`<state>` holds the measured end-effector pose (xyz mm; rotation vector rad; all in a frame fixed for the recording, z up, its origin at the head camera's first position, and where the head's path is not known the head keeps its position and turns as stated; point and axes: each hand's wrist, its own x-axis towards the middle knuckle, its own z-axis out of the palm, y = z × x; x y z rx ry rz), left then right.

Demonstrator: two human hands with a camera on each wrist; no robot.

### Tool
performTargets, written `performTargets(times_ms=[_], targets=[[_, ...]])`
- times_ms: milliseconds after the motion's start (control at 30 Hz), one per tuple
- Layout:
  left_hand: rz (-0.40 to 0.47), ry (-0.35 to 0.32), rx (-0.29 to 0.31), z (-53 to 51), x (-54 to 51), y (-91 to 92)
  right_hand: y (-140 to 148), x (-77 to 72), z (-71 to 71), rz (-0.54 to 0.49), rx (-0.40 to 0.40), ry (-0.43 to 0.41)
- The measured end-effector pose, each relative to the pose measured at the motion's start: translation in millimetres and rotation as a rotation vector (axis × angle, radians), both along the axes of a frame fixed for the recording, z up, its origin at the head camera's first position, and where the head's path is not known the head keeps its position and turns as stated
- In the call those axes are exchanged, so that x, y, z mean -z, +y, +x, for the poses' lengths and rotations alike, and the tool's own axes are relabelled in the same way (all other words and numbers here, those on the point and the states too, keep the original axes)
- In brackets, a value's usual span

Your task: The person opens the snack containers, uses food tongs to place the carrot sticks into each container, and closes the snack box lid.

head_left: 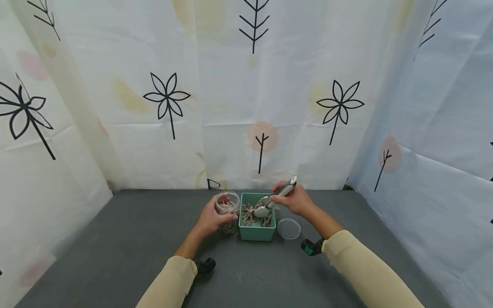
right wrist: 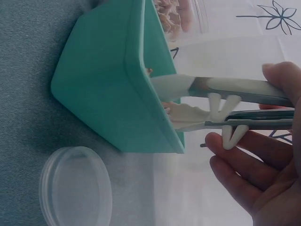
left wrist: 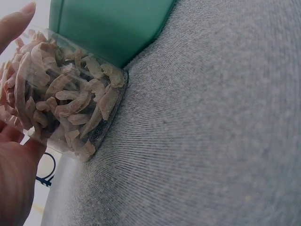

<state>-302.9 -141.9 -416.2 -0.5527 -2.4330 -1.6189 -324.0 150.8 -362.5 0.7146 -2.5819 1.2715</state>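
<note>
My left hand (head_left: 214,217) grips a clear plastic jar (left wrist: 70,89), which stands upright and uncapped on the table and holds pale brownish dried strips. Just right of the jar is a green rectangular bin (head_left: 257,233), with more such strips (head_left: 249,214) lying inside. In my right hand (head_left: 295,200) are white and grey tongs (head_left: 283,191), held between thumb and fingers. The tongs' heads (head_left: 262,211) reach down into the bin among the strips. From the right wrist view, the bin's wall hides the tips, so whether they pinch a strip cannot be told.
A clear round lid (head_left: 289,229) lies flat on the table to the right of the bin. The grey table (head_left: 246,273) ends at a patterned cloth backdrop (head_left: 231,149), with further cloth on both sides.
</note>
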Motion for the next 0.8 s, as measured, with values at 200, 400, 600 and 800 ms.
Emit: performTargets(times_ms=[200,400,600,800], targets=[[0.001,0.008,0.01,-1.7,0.8,-0.1,1.8,2.7,0.8,-0.051,0.011,0.021],[0.0,-0.004,-0.004,-0.7,-0.5,0.9,2.5,0.3,1.5,-0.13,0.016,0.051],[-0.004,0.003,-0.005,-0.5,-1.1,0.9,3.2,-7.2,1.0,-0.224,-0.008,0.06],[0.008,0.012,-0.018,-10.6,11.6,-0.8,2.6,-15.4,2.3,-0.256,-0.009,0.073]])
